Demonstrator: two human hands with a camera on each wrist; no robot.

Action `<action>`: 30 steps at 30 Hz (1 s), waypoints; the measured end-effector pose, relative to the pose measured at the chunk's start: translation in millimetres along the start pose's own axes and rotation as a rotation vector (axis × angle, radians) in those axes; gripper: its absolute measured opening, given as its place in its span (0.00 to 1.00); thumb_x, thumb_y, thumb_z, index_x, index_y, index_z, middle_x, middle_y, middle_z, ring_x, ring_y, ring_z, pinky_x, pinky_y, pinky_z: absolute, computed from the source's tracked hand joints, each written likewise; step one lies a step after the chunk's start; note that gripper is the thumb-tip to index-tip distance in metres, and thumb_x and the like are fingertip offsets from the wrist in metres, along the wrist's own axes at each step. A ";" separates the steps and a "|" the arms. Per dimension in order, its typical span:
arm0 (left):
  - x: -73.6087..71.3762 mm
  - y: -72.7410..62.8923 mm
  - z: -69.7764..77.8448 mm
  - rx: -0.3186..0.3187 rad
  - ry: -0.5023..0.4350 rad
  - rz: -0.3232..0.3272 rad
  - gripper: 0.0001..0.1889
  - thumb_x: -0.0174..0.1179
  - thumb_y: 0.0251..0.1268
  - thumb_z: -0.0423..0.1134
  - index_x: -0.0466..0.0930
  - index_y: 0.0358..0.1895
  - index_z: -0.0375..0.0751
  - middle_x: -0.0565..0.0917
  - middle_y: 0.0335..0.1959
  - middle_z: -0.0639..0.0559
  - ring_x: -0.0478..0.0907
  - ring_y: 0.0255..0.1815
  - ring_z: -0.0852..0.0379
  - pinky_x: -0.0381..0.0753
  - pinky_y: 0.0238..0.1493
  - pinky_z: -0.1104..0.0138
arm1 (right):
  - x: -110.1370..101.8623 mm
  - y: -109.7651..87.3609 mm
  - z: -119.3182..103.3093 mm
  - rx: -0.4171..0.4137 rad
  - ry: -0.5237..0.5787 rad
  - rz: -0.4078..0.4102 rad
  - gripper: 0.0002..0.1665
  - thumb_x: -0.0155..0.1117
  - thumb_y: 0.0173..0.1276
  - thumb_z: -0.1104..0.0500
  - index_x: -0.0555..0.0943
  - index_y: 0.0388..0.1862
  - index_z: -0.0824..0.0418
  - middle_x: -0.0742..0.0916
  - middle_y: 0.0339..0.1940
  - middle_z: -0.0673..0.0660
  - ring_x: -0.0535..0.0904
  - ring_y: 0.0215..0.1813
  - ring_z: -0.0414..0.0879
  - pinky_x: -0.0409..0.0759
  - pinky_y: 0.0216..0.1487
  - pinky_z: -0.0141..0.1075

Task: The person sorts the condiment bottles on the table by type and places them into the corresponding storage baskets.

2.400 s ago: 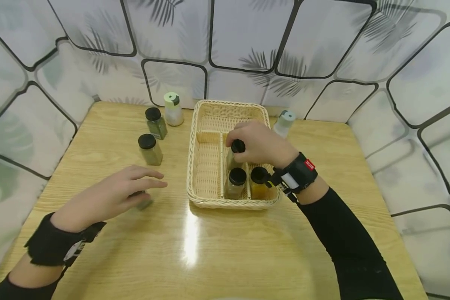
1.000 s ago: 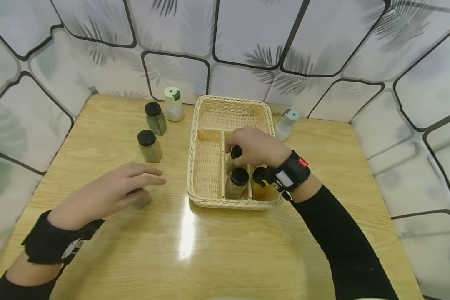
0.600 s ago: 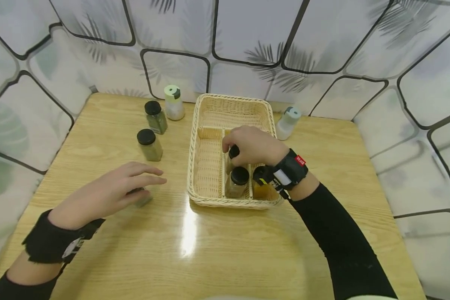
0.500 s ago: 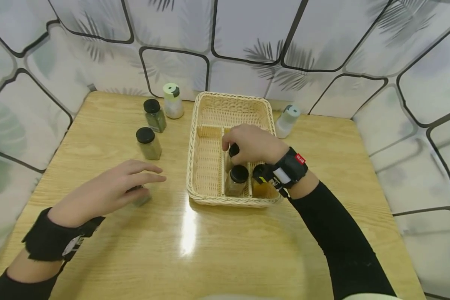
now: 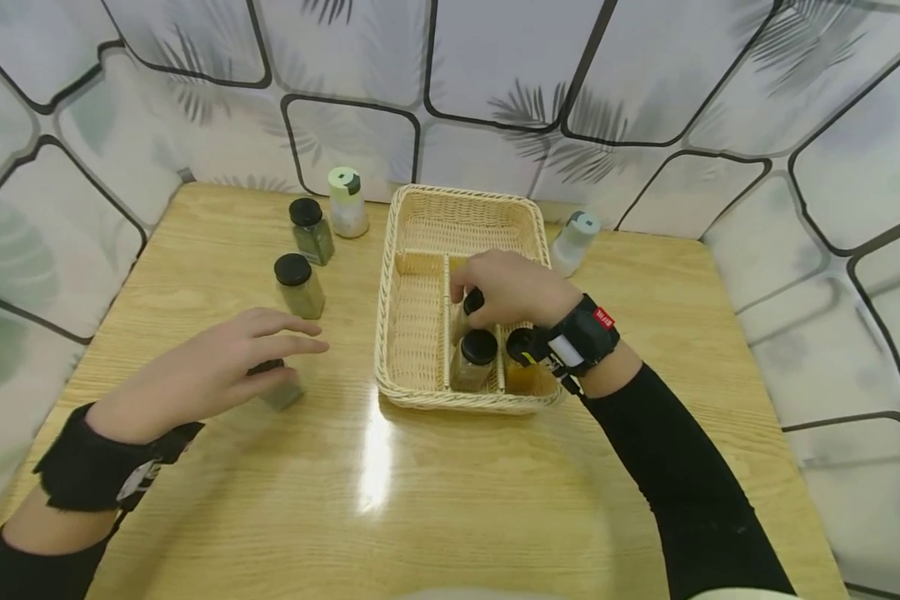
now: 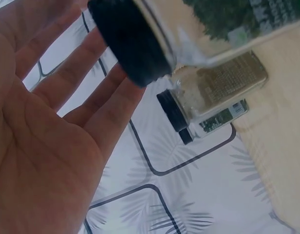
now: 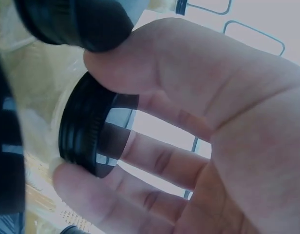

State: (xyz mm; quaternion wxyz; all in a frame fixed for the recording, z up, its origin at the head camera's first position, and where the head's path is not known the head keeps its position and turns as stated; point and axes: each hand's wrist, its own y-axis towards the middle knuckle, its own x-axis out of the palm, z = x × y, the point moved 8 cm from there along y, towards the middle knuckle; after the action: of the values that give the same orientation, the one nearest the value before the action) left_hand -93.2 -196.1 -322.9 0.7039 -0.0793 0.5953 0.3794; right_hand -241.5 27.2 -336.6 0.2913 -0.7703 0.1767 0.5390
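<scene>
My right hand [image 5: 521,287] reaches into the wicker basket [image 5: 420,333], thumb and fingers pinching the black lid [image 7: 82,124] of a spice jar in a right-hand compartment. Most of that jar is hidden under the hand. Just in front of it stands another black-lidded spice jar [image 5: 474,371], and a jar with yellow contents [image 5: 521,382] stands to its right, partly behind the wrist strap. Outside the basket, my left hand [image 5: 221,367] hovers with loosely spread fingers by a greenish spice jar [image 5: 285,395]. In the left wrist view, this jar's black lid [image 6: 133,41] overlaps the fingertips.
Two black-lidded jars, one tan [image 5: 302,296] and one green [image 5: 313,242], stand left of the basket. Behind them is a shaker with a light-green top [image 5: 347,204]. A white shaker [image 5: 572,246] stands right of the basket. A patterned curtain [image 5: 495,67] borders the wooden table [image 5: 435,500].
My right hand has stayed on the jar lid, which sits slightly lower in view than at first. My left hand has drifted a little left, uncovering more of the jar beside it.
</scene>
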 end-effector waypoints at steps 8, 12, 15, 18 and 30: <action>-21.2 14.9 -4.6 0.083 0.030 0.046 0.23 0.45 0.80 0.54 0.80 0.60 0.44 0.82 0.57 0.48 0.77 0.58 0.47 0.73 0.56 0.58 | -3.4 -7.5 -0.6 0.003 0.013 0.022 0.17 0.76 0.59 0.51 0.86 0.45 0.53 0.86 0.43 0.48 0.79 0.44 0.46 0.79 0.47 0.40; -33.7 22.2 -13.8 0.091 0.061 0.044 0.19 0.51 0.78 0.49 0.80 0.59 0.42 0.82 0.57 0.45 0.77 0.57 0.44 0.74 0.55 0.56 | -8.1 -10.7 -4.3 -0.011 0.012 0.046 0.17 0.76 0.59 0.52 0.86 0.46 0.54 0.87 0.45 0.49 0.80 0.47 0.47 0.79 0.51 0.41; -40.9 27.1 -26.3 0.037 0.089 0.004 0.19 0.66 0.67 0.38 0.80 0.59 0.40 0.81 0.57 0.43 0.77 0.57 0.43 0.76 0.54 0.52 | -12.2 -13.5 -6.5 -0.020 -0.006 0.066 0.15 0.73 0.60 0.55 0.86 0.46 0.54 0.87 0.45 0.50 0.80 0.48 0.48 0.79 0.53 0.41; -41.8 32.7 -41.5 -0.032 0.097 -0.045 0.25 0.71 0.56 0.30 0.80 0.60 0.39 0.81 0.57 0.43 0.77 0.57 0.43 0.77 0.55 0.50 | -13.4 -18.2 -4.5 -0.020 -0.019 0.088 0.14 0.70 0.61 0.57 0.86 0.46 0.54 0.87 0.45 0.50 0.81 0.49 0.48 0.79 0.54 0.41; -25.4 50.2 -78.9 -0.137 0.049 -0.169 0.24 0.69 0.62 0.34 0.79 0.63 0.41 0.80 0.60 0.42 0.74 0.62 0.40 0.74 0.60 0.46 | -15.7 -60.5 12.7 0.013 0.004 0.173 0.12 0.67 0.62 0.59 0.86 0.45 0.54 0.86 0.43 0.51 0.79 0.41 0.46 0.79 0.44 0.39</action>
State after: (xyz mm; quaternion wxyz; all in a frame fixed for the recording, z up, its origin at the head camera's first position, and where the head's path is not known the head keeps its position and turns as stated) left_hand -186.2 -216.5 -305.0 0.7115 -0.1865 0.5762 0.3562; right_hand -220.8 81.2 -309.5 0.2482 -0.7513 0.2465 0.5596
